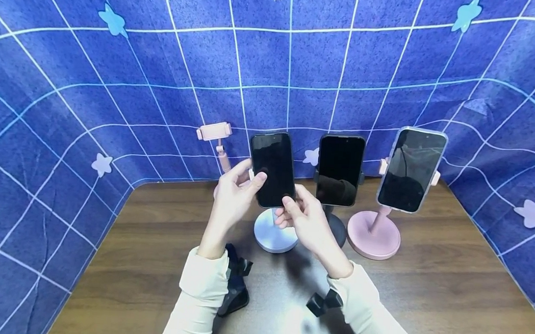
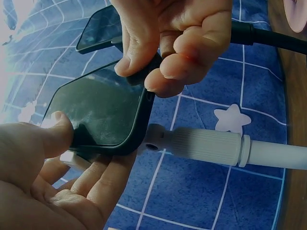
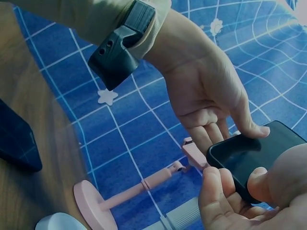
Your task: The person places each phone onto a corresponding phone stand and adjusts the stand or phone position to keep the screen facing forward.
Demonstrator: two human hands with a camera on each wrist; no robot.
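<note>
A black smartphone [image 1: 273, 165] stands upright, slightly tilted, at the white phone stand [image 1: 276, 237], its dark screen facing me. My left hand [image 1: 232, 195] grips the phone's left edge, thumb over the screen and fingers behind. At the lower right corner, my right hand [image 1: 307, 221] pinches the phone between its thumb on the front and fingers curled behind. The left wrist view shows the stand's ribbed white neck [image 2: 206, 146] and joint behind the phone, with part of a white clamp [image 2: 75, 160] beside the left fingers. The rest of the clamp is hidden.
To the right, a black stand [image 1: 335, 230] holds a dark phone [image 1: 340, 169], and a pink stand [image 1: 373, 236] holds a phone in a clear case [image 1: 412, 169]. Another pink stand [image 1: 214, 131] rises behind my left hand. A black phone [image 1: 235, 300] lies by my left forearm.
</note>
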